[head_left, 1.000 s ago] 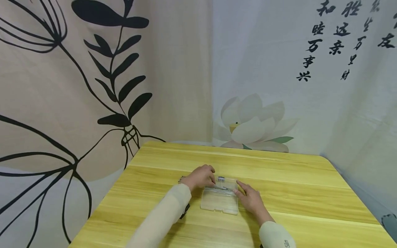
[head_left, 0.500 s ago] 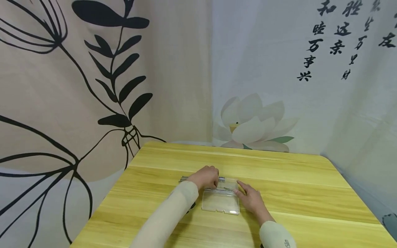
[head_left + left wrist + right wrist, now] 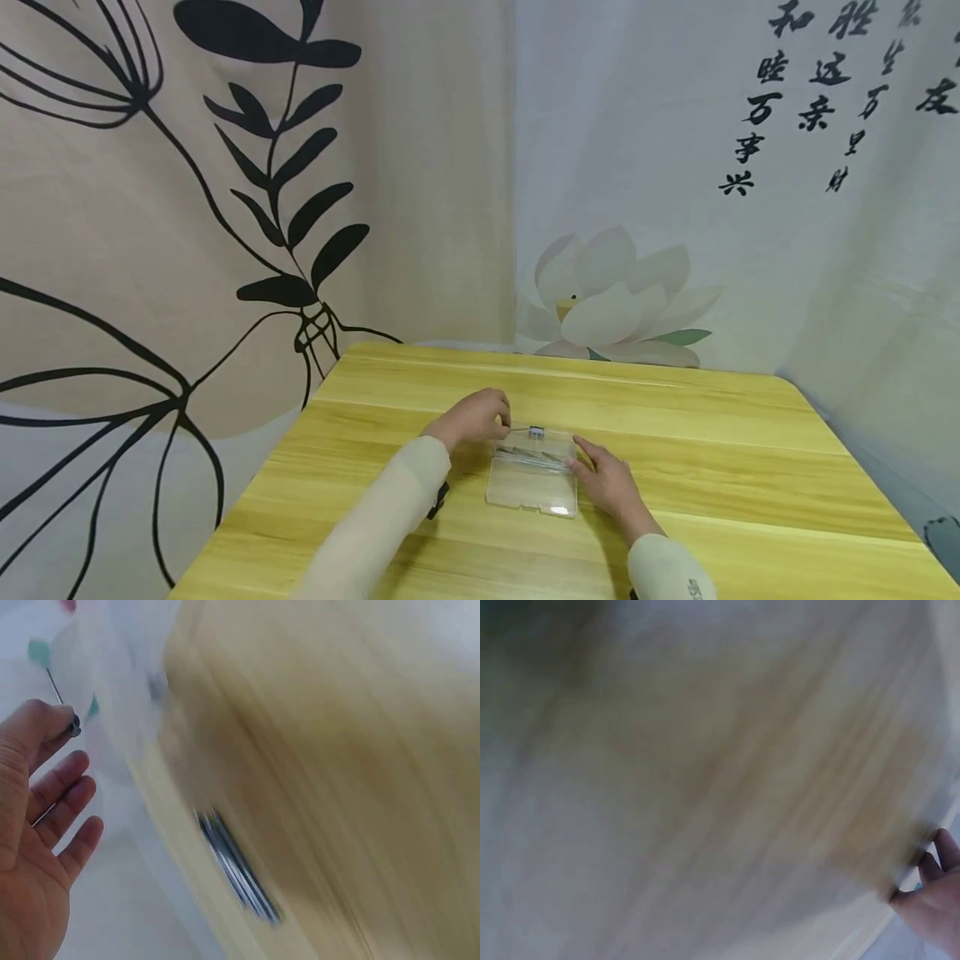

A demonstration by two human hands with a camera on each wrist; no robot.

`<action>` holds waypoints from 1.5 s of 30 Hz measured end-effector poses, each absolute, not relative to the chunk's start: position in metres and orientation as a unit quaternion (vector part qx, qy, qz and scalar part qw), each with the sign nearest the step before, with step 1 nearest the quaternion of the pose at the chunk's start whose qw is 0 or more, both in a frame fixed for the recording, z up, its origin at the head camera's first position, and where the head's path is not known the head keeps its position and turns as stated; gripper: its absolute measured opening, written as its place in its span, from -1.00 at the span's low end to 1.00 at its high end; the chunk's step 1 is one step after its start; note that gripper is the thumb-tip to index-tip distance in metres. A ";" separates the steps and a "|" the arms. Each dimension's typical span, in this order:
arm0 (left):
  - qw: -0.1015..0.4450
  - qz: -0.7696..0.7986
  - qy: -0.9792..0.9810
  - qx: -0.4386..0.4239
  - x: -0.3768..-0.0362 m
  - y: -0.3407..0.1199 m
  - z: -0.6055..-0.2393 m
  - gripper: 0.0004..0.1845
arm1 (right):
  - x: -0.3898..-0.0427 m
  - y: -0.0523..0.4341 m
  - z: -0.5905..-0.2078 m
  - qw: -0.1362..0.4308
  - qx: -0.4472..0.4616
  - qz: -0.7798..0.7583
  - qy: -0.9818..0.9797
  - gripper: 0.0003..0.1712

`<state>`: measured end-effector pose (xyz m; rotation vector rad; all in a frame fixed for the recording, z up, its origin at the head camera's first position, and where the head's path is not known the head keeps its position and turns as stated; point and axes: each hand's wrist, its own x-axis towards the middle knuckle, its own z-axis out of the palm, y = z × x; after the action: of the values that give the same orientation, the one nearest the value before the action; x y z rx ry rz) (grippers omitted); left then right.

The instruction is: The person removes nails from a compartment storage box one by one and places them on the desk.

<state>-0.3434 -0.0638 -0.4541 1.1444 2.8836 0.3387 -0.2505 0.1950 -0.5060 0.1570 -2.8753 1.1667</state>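
Note:
A clear plastic case (image 3: 532, 487) lies on the table with its lid laid back. Several thin metal rods (image 3: 532, 456) lie across its middle. My left hand (image 3: 476, 415) is just beyond the case's back left corner. In the left wrist view, thumb and forefinger pinch a thin metal rod (image 3: 55, 686) with a dark end, and the other fingers are loosely spread. My right hand (image 3: 606, 479) holds the case's right edge between thumb and fingers. The right wrist view is blurred, with the case barely visible there.
More slim metal rods (image 3: 236, 866) lie together on the wooden table (image 3: 712, 467), under the left hand. A small blue-and-white label or clip (image 3: 536, 432) shows at the case's back edge. A printed curtain (image 3: 450, 208) hangs behind the table.
My left hand reached over the case, then drew back up and to the left with a thin rod in its fingers. My right hand has stayed at the case's edge.

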 end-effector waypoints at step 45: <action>0.141 0.047 0.938 0.312 -0.339 -0.034 -0.451 -0.77 | -0.249 0.194 -0.504 0.009 0.045 0.377 -0.925 -0.42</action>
<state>-0.3394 -0.0336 -0.4513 0.9014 2.7084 0.1357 -0.2489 0.1940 -0.5038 0.1413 -2.8895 1.1787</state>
